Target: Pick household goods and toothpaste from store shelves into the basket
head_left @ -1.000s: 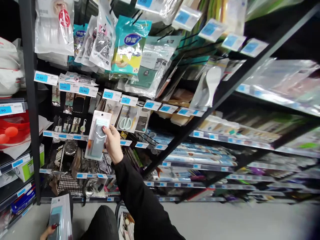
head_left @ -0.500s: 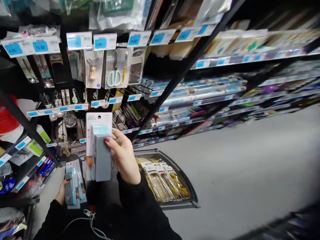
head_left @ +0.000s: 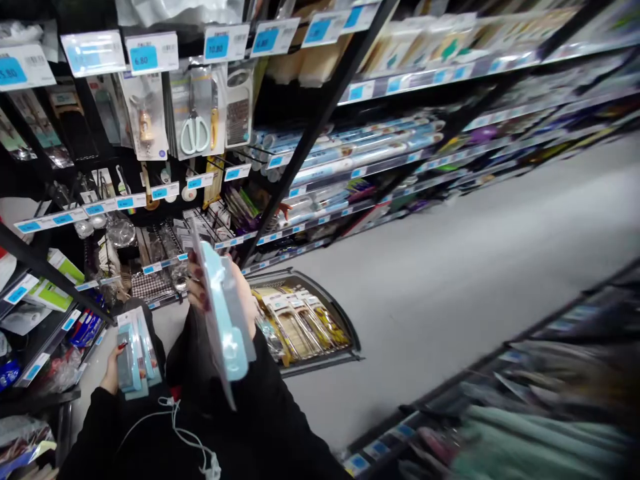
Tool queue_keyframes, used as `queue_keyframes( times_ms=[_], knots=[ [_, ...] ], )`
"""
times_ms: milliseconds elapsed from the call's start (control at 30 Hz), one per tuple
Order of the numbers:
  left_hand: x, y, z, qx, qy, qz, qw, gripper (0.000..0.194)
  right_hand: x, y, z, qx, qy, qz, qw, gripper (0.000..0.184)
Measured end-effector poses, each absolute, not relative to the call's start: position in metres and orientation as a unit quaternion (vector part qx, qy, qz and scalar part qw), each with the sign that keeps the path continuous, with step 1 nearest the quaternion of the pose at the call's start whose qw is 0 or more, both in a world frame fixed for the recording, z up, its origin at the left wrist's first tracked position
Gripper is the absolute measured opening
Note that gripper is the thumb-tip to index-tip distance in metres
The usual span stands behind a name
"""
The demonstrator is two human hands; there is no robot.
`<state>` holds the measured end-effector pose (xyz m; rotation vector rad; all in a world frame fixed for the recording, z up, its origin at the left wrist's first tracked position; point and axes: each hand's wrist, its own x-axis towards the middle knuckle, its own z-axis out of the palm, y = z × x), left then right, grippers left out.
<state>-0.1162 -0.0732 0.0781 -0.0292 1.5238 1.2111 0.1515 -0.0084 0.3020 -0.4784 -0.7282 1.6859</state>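
Note:
My right hand (head_left: 243, 293) grips a carded whetstone pack (head_left: 227, 327) in front of my body. The pack stands nearly edge-on, its light-blue side and clear plastic showing, with dark-nailed fingertips behind the card. Lower left, my left hand (head_left: 111, 372) is closed on several similar whetstone packs (head_left: 137, 357), fanned and overlapping, the thumb lying on their front. A shopping basket (head_left: 350, 320) stands on the floor right of my right forearm. In it lie several flat packs with white header cards (head_left: 300, 320).
Ahead is a shelf with hanging packs, among them mint-handled scissors (head_left: 195, 133), above rows of price tags (head_left: 150, 53). Rolls (head_left: 360, 150) lie on shelves to the right. A grey floor aisle (head_left: 425, 267) runs between these shelves and a low shelf with folded cloth (head_left: 530, 433).
My right hand has turned the whetstone pack from facing me to nearly edge-on and lowered it slightly. The view has shifted right, showing more of the aisle. My left hand keeps its packs.

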Motion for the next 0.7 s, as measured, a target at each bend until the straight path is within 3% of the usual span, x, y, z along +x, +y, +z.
queue_keyframes(
  times_ms=[100,267,467,700],
  knots=[
    [-0.118,-0.072,0.073,-0.016,0.645,0.515,0.564,0.009,0.146,-0.003,0.284,-0.098,-0.292,0.75,0.585,0.041],
    [-0.118,-0.07,0.073,-0.016,0.645,0.515,0.565,0.009,0.136,-0.001,0.276,0.014,-0.182,0.714,0.676,0.039],
    [-0.118,-0.069,0.075,-0.02,0.648,0.516,0.559,0.01,0.145,-0.012,0.286,0.033,-0.152,0.694,0.703,0.031],
    [-0.118,-0.069,0.075,-0.026,0.651,0.512,0.56,0.011,0.153,-0.014,0.28,0.012,-0.201,0.698,0.688,0.04]
  ],
)
